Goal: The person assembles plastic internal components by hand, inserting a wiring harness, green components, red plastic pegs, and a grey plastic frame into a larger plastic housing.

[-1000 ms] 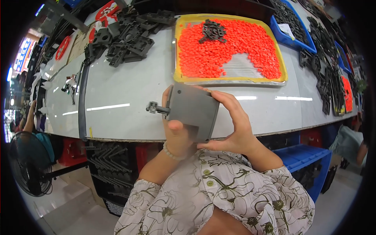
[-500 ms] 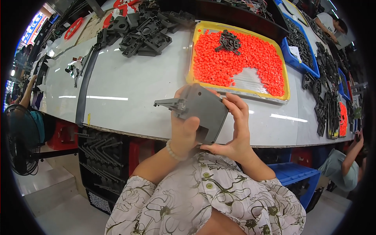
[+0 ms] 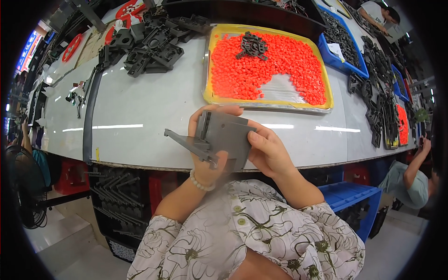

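Grasping the grey casing [image 3: 232, 135], left hand [image 3: 205, 171] and right hand [image 3: 273, 155] keep their grip, right thumb [image 3: 259, 141] now higher.

Bright, even light; glare streaks [image 3: 337, 129] cross the counter [image 3: 154, 100] mid-frame. A hazy smear [image 3: 222, 228] blurs the shirt [image 3: 280, 219] at lower centre. Straight lines bend toward the black borders.

Matt grey housing [image 3: 229, 140], probably plastic, over glossy white tabletop [image 3: 154, 102] beside metal tray [image 3: 283, 87].
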Demonstrator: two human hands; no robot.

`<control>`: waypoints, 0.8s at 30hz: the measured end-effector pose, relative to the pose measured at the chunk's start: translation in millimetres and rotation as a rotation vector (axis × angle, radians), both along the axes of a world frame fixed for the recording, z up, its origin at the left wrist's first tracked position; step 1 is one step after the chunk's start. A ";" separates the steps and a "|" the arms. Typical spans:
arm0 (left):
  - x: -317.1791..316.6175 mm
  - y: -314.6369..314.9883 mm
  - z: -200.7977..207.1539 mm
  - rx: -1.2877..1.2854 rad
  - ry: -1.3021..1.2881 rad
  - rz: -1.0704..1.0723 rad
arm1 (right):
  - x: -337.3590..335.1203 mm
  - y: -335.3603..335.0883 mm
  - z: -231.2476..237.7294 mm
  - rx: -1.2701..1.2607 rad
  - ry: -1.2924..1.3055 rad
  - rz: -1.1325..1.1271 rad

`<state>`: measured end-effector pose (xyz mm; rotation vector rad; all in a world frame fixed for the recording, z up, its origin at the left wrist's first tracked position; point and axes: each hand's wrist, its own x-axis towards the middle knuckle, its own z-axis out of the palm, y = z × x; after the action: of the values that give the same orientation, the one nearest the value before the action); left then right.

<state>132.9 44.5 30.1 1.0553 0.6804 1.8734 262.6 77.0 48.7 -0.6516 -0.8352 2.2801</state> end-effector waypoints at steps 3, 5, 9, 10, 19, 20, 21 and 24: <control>-2.2 1.0 -7.3 -0.027 0.009 -0.003 | -3.6 -2.3 -0.5 -0.072 0.114 0.040; -2.4 -0.1 -11.7 -0.044 -0.017 -0.017 | -6.2 -4.6 -6.1 -0.042 0.077 0.032; -1.1 0.1 -10.0 -0.081 -0.078 -0.017 | -10.4 -11.1 -12.0 -0.031 0.036 -0.046; -1.6 0.6 -9.1 -0.081 -0.078 -0.015 | -10.9 -11.4 -13.1 -0.030 0.036 -0.043; -12.7 -11.7 -11.6 -0.385 -0.342 -0.094 | -8.9 0.5 -18.3 0.395 -0.158 -0.214; -14.5 -11.2 -15.1 -0.388 -0.305 -0.059 | -11.4 -0.6 -12.4 0.424 -0.129 -0.202; -15.9 -10.3 -16.8 -0.390 -0.268 -0.026 | -13.2 -1.2 -8.6 0.454 -0.099 -0.190; -21.1 -10.3 -13.5 -0.312 -0.300 -0.120 | -17.9 -4.7 -6.9 0.564 -0.115 -0.217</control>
<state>111.8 34.2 16.5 0.5880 0.6872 1.7072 244.7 72.4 41.8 -0.5765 -1.3224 1.7106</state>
